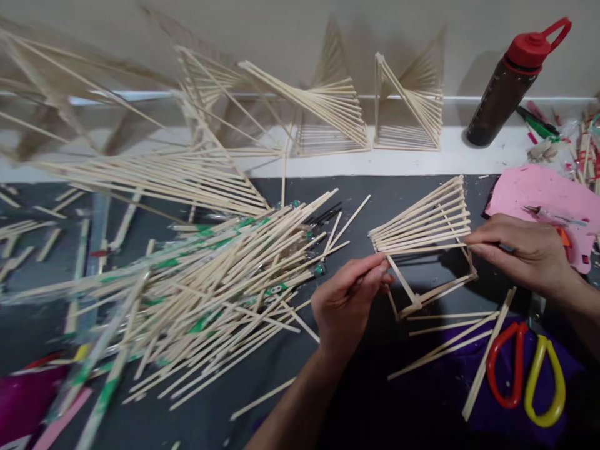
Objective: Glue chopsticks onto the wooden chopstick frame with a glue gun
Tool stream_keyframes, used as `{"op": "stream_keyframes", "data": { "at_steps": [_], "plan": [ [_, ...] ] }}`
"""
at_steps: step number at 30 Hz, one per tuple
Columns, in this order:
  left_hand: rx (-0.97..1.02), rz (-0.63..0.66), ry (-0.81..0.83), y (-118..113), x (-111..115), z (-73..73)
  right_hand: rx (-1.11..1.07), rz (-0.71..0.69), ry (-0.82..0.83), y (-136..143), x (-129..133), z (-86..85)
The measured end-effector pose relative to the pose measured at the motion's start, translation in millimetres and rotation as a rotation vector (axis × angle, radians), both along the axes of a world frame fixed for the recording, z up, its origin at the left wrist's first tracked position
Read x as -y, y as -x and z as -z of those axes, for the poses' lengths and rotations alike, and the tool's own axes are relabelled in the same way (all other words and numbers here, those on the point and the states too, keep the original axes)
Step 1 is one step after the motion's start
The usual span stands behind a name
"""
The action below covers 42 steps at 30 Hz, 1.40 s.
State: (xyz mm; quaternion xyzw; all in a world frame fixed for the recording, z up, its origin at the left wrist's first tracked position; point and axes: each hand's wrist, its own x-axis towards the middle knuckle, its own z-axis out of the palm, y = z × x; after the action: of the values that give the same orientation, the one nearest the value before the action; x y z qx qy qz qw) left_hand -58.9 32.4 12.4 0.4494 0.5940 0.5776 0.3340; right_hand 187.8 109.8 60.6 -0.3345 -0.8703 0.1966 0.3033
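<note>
The left hand [349, 303] and the right hand [527, 250] are at a small frame [422, 236] of thin wooden sticks, which stands on the dark worktop [403, 187] right of the centre. Between them lies one stick [424, 249], along the near edge of the frame's fanned row. The right fingers are clamped on its right end; the left fingers are pinched together at its left end, beside the frame's corner. Just nearer the person lie a few loose sticks [443, 347], with scissors [518, 362] to their right, one handle red and one yellow. A big, untidy pile [234, 294] of sticks, some in clear wrappers with green bands, spreads to the left of the left hand. Beyond, several larger models [337, 112] with fanned rows stand along the white ledge [328, 165]. A dark bottle [504, 94] with a red lid stands to their right, and a pink sheet [529, 187] lies behind the right hand.
</note>
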Motion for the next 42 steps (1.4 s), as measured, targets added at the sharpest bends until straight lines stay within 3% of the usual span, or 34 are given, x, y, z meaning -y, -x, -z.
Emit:
{"op": "stream_keyframes", "data": {
  "at_steps": [9, 15, 25, 34, 42],
  "plan": [
    [-0.033, -0.024, 0.056, 0.2, 0.8, 1.0, -0.023, -0.015, -0.014, 0.2, -1.7, 5.3],
    [0.044, -0.080, 0.137, 1.0, -1.4, 4.2, -0.101, 0.080, -0.037, 4.5, 1.5, 15.6],
    [0.001, -0.188, 0.214, -1.5, -6.3, -3.6, -0.254, 0.277, 0.230, 9.9, 10.5, 31.7],
    [0.039, -0.209, 0.200, -3.6, -5.0, -1.6, -0.181, 0.240, 0.058, 6.7, 0.9, 33.3],
    [0.133, -0.202, 0.217, -4.1, -5.3, -3.2, -0.157, 0.213, 0.018, 6.9, -3.3, 36.0]
  ]
}}
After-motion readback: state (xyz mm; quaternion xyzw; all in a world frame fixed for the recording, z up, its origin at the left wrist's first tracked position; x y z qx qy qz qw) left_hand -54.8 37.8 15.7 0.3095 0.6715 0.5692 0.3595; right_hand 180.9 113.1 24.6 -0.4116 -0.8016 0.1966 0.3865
